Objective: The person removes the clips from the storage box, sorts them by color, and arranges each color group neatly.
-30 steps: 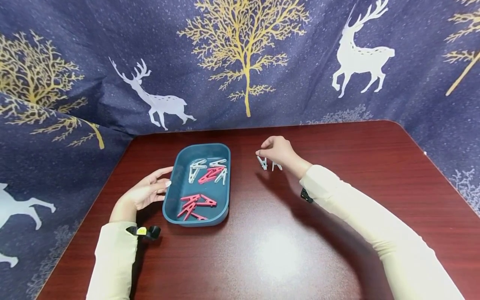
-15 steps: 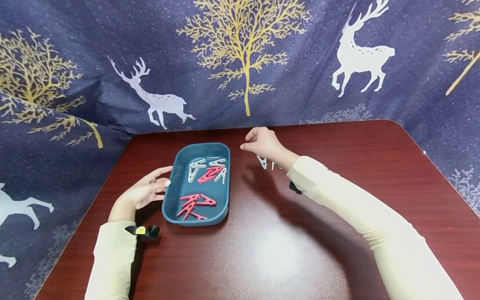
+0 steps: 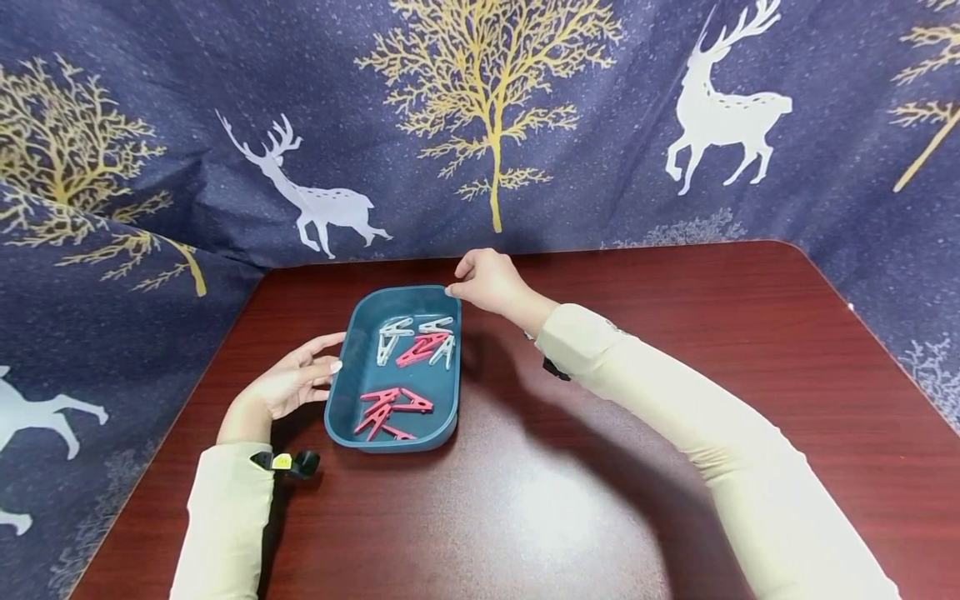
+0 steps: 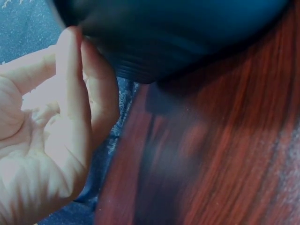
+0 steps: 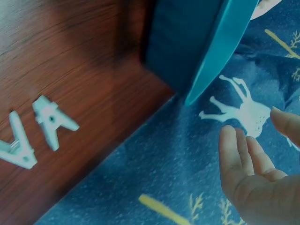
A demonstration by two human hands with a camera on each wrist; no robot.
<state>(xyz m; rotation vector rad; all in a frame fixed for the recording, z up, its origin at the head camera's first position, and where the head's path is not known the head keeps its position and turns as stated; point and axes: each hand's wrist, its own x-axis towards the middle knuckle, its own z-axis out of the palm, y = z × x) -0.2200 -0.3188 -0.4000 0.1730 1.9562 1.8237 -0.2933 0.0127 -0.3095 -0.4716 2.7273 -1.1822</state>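
A blue plastic basin (image 3: pixel 360 437) rests on the table, with several pink clothespins (image 3: pixel 412 402) and white clothespins (image 3: pixel 387 348) inside. My left hand (image 3: pixel 296 379) is at its left side, thumb tip on the rim and fingers against the outer wall. Close to the far right corner of the basin is my right hand (image 3: pixel 491 283). The right wrist view shows a gap between that thumb and the fingers (image 5: pixel 232 150), with nothing held. Two white clothespins lie on the table, a left one (image 5: pixel 18 145) and a right one (image 5: pixel 52 119); my right arm nearly hides them in the head view.
The dark red wooden table (image 3: pixel 712 325) reaches back to a blue cloth (image 3: pixel 585 200) printed with deer and trees. A black wrist camera (image 3: pixel 303 464) is strapped at my left sleeve. My right sleeve (image 3: pixel 675 408) crosses the table's right half.
My right hand has moved left from the two white clothespins to the basin's far right corner, and its fingers have parted. The left hand and basin stay in place.
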